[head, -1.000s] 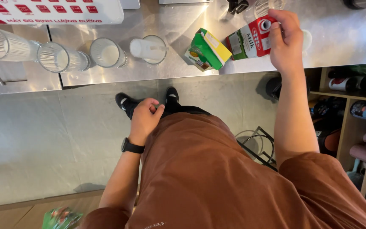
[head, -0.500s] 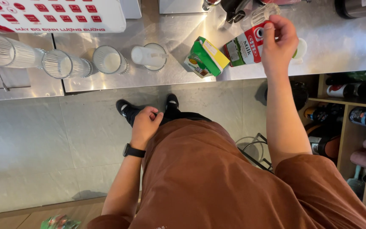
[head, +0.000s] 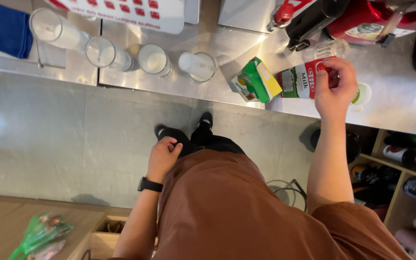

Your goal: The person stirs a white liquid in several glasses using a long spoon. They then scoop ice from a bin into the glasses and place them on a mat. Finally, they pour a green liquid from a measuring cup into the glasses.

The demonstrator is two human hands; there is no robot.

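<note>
Since earlier: right hand [head: 334, 86] had stayed clamped on the red and white milk carton [head: 300, 82] while the view drifted; left hand [head: 164, 156] had stayed at the apron.
Counter: one steel counter [head: 246, 43] ran across the top, above a grey tiled floor [head: 54, 139].
Apron: one brown apron [head: 227, 207] hung below the counter, covering the lap.
Shelf: one wooden shelf [head: 400, 168] of bottles sat under the counter's right end.
Glasses: four clear glasses [head: 154, 58] stood in a row along the counter's left half, near its front edge.
Cartons: two; the green carton [head: 256, 80] leaned just left of the milk carton, both at the counter's front edge.
Milk carton: tilted on its side, red top under the fingers, white panel showing.
Right hand: fingers wrapped over the carton's upper end, gripping it.
Left hand: loosely curled against the apron, holding nothing, a black watch [head: 149, 185] at the wrist.
</note>
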